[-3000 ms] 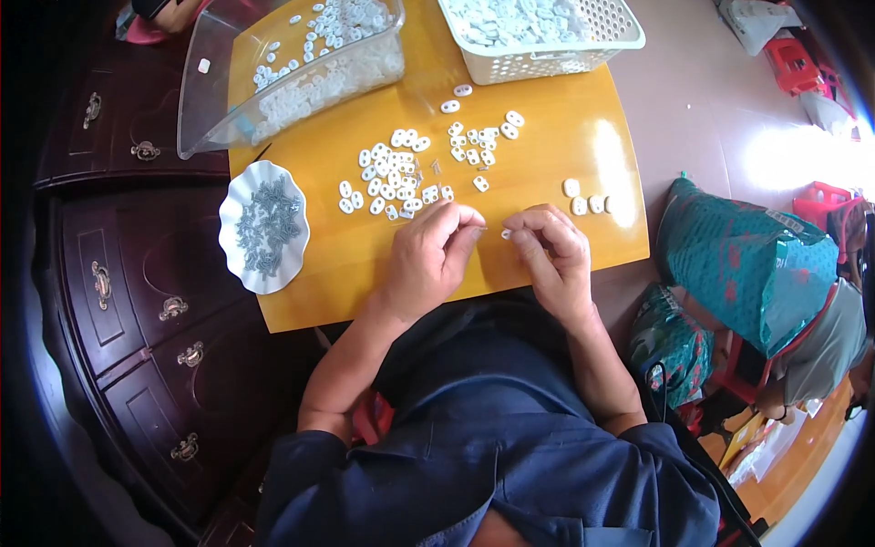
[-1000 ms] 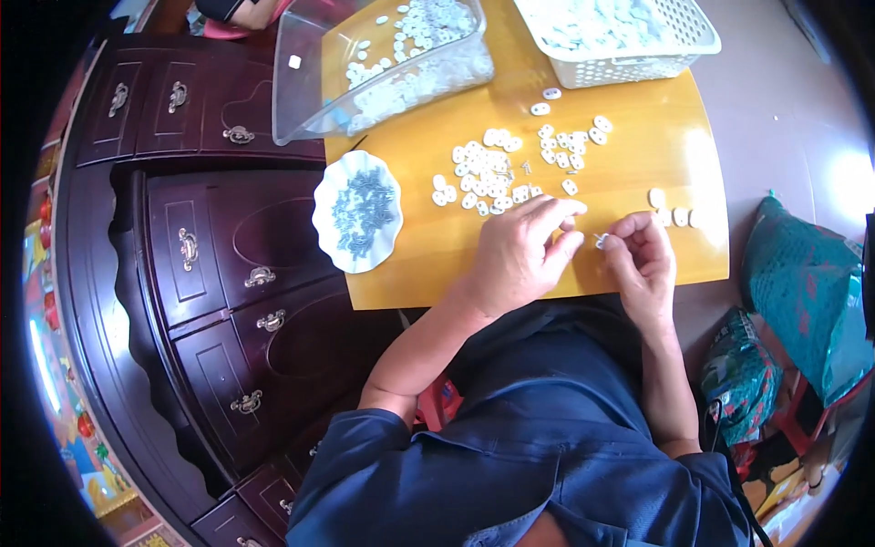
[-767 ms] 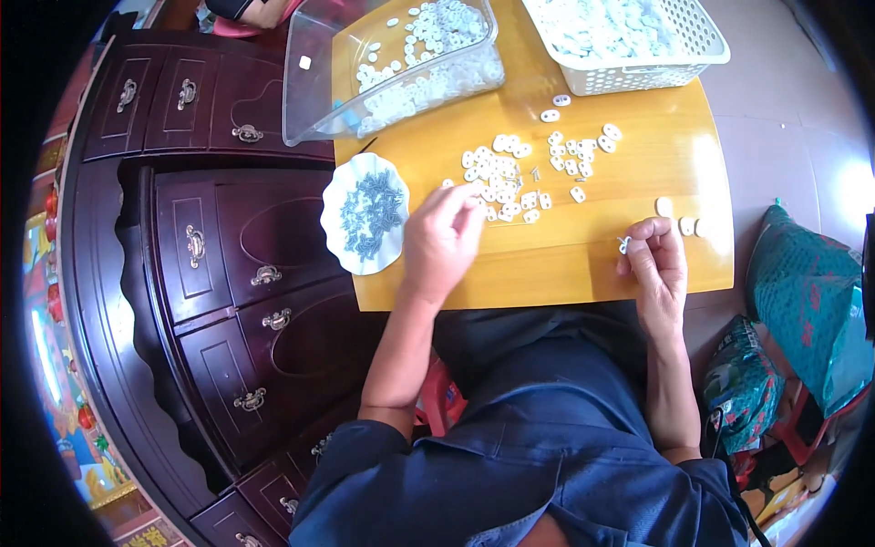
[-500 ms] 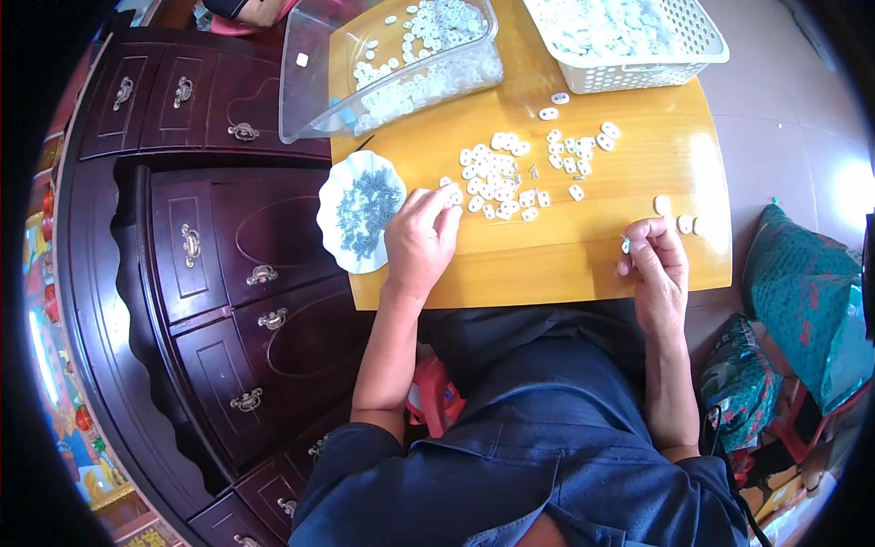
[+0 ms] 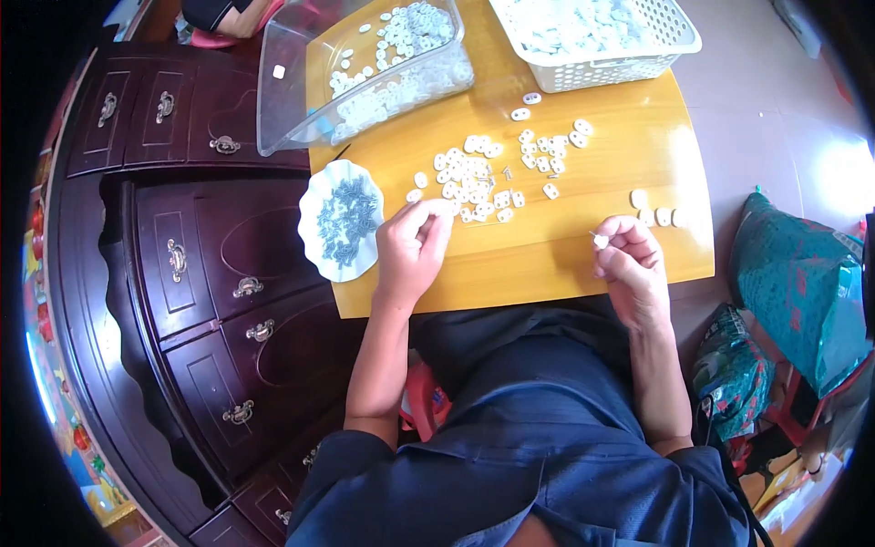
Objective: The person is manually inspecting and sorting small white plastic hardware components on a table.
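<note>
My left hand [image 5: 410, 248] is closed at the near left edge of a pile of white oval two-hole plastic pieces [image 5: 469, 173], its fingertips pinching one of them. Beside that hand, to its left, a scalloped white bowl [image 5: 313, 228] holds many small dark grey screws [image 5: 346, 219]. My right hand [image 5: 631, 273], raised over the table's right front part, pinches a small white plastic piece [image 5: 600, 241] with a thin metal screw sticking out of it. A few loose screws [image 5: 508, 173] lie among the pieces on the table.
Across the yellow wooden table [image 5: 519, 264], a clear plastic bin [image 5: 283, 105] and a white perforated basket [image 5: 606, 68] hold more white pieces. Several pieces [image 5: 664, 217] lie at the right edge. Dark drawers [image 5: 205, 219] stand left; green bags [image 5: 793, 283] sit right. Another person's arm [image 5: 239, 18] shows far left.
The whole view has shifted slightly. My left fingertips have come nearer to me, uncovering two loose pieces left of the pile. My right hand has turned its piece, so the screw now shows.
</note>
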The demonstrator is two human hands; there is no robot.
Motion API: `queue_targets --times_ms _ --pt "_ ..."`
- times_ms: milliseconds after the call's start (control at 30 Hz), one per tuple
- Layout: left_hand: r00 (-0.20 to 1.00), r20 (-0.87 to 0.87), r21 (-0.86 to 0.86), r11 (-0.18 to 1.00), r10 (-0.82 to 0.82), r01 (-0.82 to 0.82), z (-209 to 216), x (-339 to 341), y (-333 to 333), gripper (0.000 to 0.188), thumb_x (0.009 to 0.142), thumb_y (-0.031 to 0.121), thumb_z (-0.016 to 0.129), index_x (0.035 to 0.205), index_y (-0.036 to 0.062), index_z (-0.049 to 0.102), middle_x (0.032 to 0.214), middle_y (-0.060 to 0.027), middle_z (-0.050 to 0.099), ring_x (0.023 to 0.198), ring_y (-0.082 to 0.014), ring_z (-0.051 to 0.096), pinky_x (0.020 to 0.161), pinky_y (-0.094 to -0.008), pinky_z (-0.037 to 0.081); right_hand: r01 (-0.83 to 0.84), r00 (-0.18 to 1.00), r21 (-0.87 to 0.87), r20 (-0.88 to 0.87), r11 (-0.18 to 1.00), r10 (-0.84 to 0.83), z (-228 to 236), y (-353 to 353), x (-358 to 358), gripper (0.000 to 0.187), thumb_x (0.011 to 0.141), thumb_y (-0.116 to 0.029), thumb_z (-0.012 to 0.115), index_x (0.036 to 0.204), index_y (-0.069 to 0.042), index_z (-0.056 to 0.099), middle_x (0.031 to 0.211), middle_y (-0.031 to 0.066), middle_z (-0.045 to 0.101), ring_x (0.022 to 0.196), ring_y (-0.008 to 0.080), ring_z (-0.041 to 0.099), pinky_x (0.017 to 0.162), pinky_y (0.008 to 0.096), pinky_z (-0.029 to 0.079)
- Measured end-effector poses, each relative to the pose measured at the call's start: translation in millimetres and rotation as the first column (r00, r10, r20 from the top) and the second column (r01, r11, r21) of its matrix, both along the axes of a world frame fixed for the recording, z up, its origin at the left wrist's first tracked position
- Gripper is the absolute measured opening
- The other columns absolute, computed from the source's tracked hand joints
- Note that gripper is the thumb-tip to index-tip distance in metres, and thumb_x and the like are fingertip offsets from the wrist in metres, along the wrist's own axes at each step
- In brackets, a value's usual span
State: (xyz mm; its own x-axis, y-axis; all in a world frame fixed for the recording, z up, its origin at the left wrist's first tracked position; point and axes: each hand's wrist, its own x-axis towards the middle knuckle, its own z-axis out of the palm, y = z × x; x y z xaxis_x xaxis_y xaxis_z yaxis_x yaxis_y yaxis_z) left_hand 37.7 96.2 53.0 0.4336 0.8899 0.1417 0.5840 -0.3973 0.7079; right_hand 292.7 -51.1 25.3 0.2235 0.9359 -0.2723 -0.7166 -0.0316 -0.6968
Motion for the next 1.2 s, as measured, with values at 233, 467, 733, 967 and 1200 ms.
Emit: queue_targets --times_ms 233,467,733,967,1200 --pt "0.938 0.346 -0.207 0.973 -0.028 0.105 9 27 -23 0.013 0.091 -0.007 0.064 0.101 -0.0045 0.072 0.085 -0.0036 0.070 0.066 -0.0027 0.059 0.058 -0.0184 0.048 0.028 0.998 -0.046 0.058 0.999 -0.025 1 2 -5 0.009 0.096 -0.007 0.068 0.104 -0.004 0.066 0.090 0.0004 0.066 0.075 0.0062 0.058 0.069 0.0218 0.048" --pt "0.862 0.504 -0.364 0.918 0.055 0.154 14 55 -45 0.017 0.092 -0.007 0.064 0.108 -0.0035 0.066 0.087 -0.0038 0.070 0.069 -0.0031 0.061 0.062 -0.0187 0.049 0.004 0.991 -0.060 0.131 0.998 0.003 3 1 -11 0.010 0.098 -0.011 0.068 0.104 -0.004 0.066 0.092 0.0021 0.071 0.073 0.0050 0.060 0.065 0.0196 0.049" --pt "0.902 0.425 -0.418 0.867 -0.075 0.269 -2 62 -56 0.026 0.093 -0.006 0.065 0.119 -0.0028 0.062 0.095 -0.0061 0.071 0.080 -0.0064 0.065 0.067 -0.0201 0.052 0.035 0.992 -0.124 0.124 0.992 -0.019 4 0 -9 0.012 0.101 -0.015 0.063 0.102 -0.004 0.067 0.088 0.0045 0.070 0.067 0.0063 0.058 0.065 0.0201 0.048" --pt "0.888 0.454 -0.406 0.869 -0.076 0.283 -1 76 -62 0.027 0.090 -0.006 0.070 0.116 -0.0021 0.066 0.090 -0.0027 0.070 0.077 -0.0051 0.066 0.069 -0.0208 0.054 0.044 0.990 -0.132 0.142 0.990 -0.025 5 0 -9 0.011 0.100 -0.013 0.064 0.102 -0.003 0.068 0.088 0.0046 0.071 0.067 0.0058 0.058 0.064 0.0198 0.048" --pt "0.882 0.454 -0.349 0.885 -0.129 0.309 2 83 -63 0.027 0.088 -0.004 0.072 0.115 -0.0021 0.067 0.089 -0.0035 0.070 0.074 -0.0062 0.066 0.068 -0.0216 0.054 0.022 0.991 -0.085 0.132 0.996 -0.010 3 -1 -10 0.012 0.099 -0.012 0.066 0.106 -0.003 0.068 0.090 0.0022 0.072 0.076 0.0040 0.063 0.065 0.0178 0.049"
